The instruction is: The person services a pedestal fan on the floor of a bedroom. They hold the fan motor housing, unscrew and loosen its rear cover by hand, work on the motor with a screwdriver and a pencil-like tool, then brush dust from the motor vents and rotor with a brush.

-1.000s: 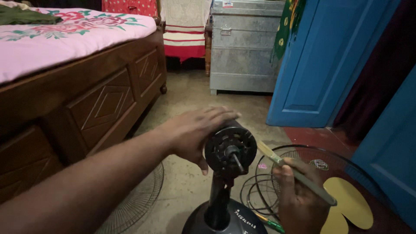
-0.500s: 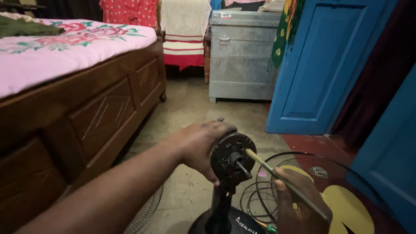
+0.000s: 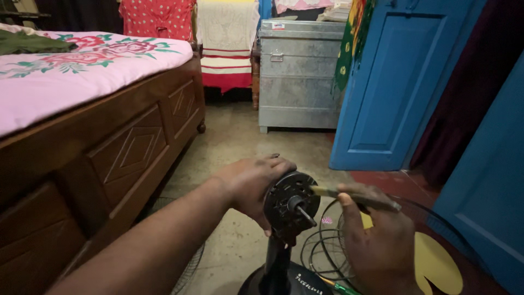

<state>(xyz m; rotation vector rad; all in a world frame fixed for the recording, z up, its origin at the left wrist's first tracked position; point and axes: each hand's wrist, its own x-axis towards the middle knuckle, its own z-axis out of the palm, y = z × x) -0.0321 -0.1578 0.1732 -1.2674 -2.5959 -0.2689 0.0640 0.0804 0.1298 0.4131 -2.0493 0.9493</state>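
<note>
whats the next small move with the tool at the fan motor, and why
Probably ease the slim tool a little further in along the motor face. Its tip already sits at the upper right edge of the black housing, the right hand pinches it, and the left hand grips the motor from behind, steadying it. The bare shaft points forward, clear of the tool.
</note>
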